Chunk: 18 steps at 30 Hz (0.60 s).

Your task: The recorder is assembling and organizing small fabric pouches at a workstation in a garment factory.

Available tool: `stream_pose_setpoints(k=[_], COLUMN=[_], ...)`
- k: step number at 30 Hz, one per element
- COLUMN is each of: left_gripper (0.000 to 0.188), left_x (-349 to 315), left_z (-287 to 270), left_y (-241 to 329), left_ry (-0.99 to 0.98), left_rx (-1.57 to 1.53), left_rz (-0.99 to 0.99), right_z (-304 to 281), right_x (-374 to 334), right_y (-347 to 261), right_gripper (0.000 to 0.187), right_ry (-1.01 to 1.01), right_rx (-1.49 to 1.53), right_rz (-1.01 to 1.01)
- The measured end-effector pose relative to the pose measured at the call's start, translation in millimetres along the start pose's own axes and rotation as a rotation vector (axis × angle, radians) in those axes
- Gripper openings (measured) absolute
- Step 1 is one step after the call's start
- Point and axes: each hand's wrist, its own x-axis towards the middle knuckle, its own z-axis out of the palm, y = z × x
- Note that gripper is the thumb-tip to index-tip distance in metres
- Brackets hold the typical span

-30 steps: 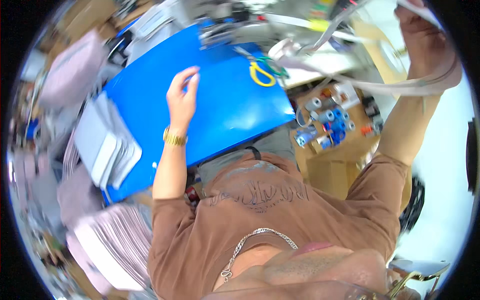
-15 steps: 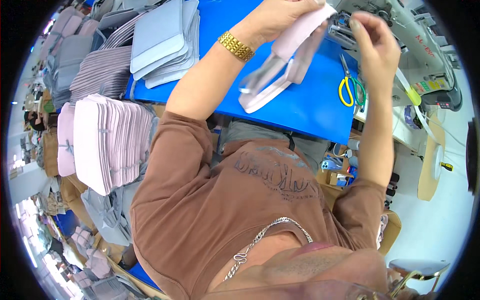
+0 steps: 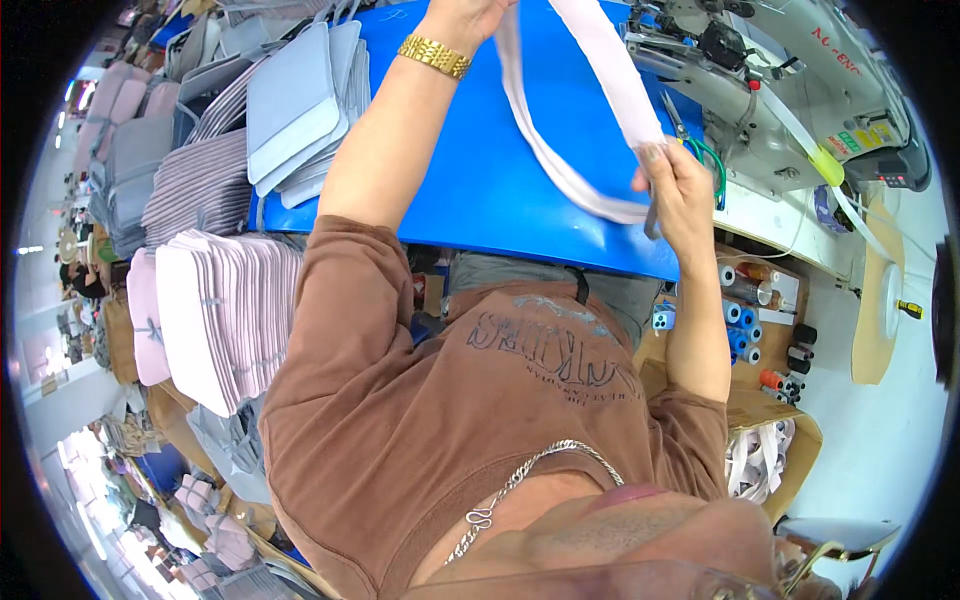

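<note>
Right hand (image 3: 684, 195) pinches a pale pink strap (image 3: 612, 75), which loops over the blue table (image 3: 440, 190) near the scissors (image 3: 676, 118). Left hand (image 3: 468, 20), beside the strap's far stretch, is cut off at the top, so its grip cannot be told.

I see right hand (image 3: 682, 195) pinching pale pink strip (image 3: 612, 75) over right side of blue table (image 3: 450, 190), strip looping above tabletop. Left hand (image 3: 468, 18) over table's far part, fingers cropped, grip unreadable to me. Grey panels (image 3: 295, 110) stacked on table's left end, sewing machine (image 3: 785, 130) right of table, scissors (image 3: 676, 118) by table's right edge.
</note>
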Motion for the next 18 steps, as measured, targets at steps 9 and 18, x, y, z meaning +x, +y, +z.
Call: stream_pose_setpoints(k=[9,18], left_gripper=[0.022,0.013], left_x=[-124.9,-236.0], left_z=[-74.5,-165.5], left_y=[-67.3,46.9], left_ry=[0.155,0.55], left_rx=[1.231,1.888], left_rz=[0.138,0.46], right_z=[33.6,39.3], right_x=[-30.6,-16.8], right_y=[84.1,82.3], right_gripper=[0.023,0.025], right_ry=[-0.196,-0.258], right_rx=[0.071,0.18], right_rz=[0.323,0.452])
